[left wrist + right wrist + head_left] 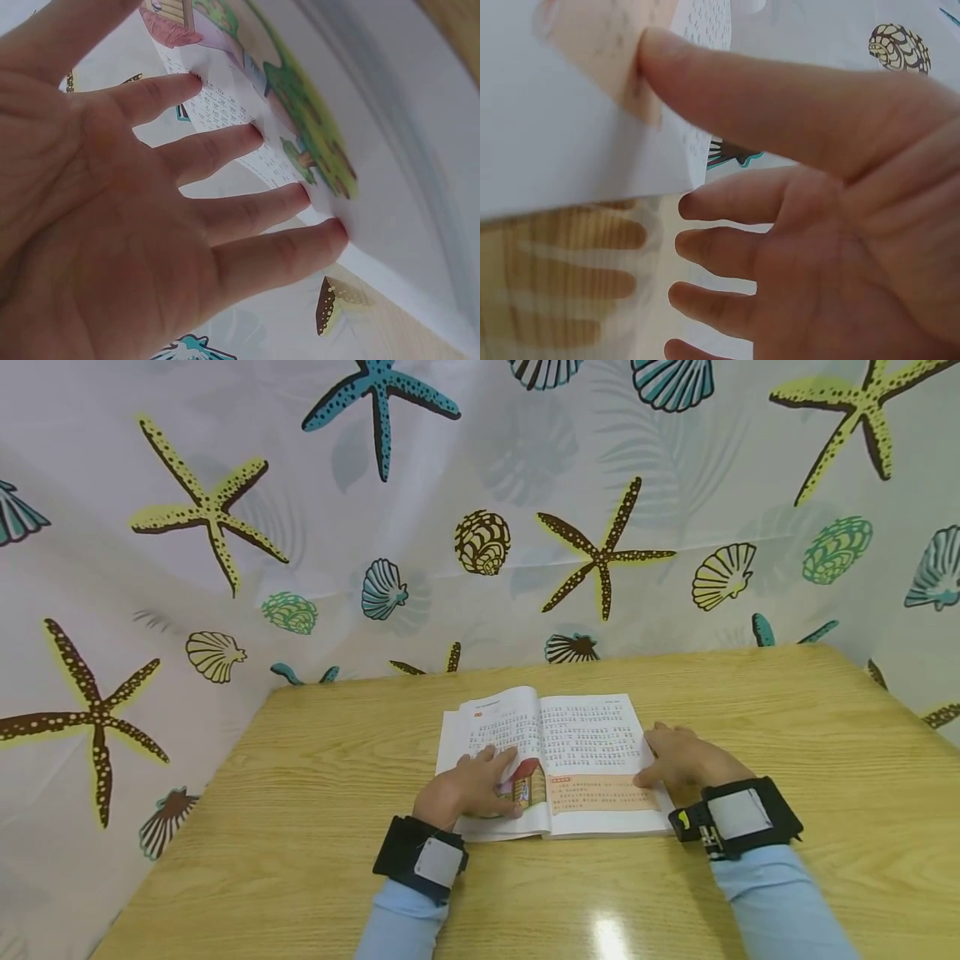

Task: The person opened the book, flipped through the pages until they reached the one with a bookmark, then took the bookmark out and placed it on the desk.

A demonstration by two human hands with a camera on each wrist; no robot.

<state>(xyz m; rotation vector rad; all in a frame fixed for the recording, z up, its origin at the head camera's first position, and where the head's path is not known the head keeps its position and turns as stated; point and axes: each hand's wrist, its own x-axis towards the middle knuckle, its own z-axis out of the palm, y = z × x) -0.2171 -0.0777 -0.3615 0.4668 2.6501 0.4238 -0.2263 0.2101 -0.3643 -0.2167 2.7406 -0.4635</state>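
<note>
An open book (pixel 592 735) lies on the wooden table, its pages covered with printed text. On its left page is a coloured picture (pixel 531 783), partly under my left hand (pixel 468 789). That hand lies with spread, fairly straight fingers, their fingertips (pixel 330 232) touching the page. My right hand (pixel 686 758) is at the book's right edge. Its thumb (pixel 705 79) rests on the right page, across an orange text box (pixel 600 793). The other fingers (pixel 720 251) reach out beside the page edge, apart from one another, close to the table.
The wooden table (pixel 315 827) extends around the book on all sides. Behind it hangs a white cloth (pixel 450 635) printed with starfish and shells. Black bands (pixel 423 858) with pale patches are strapped round both wrists, over light blue sleeves.
</note>
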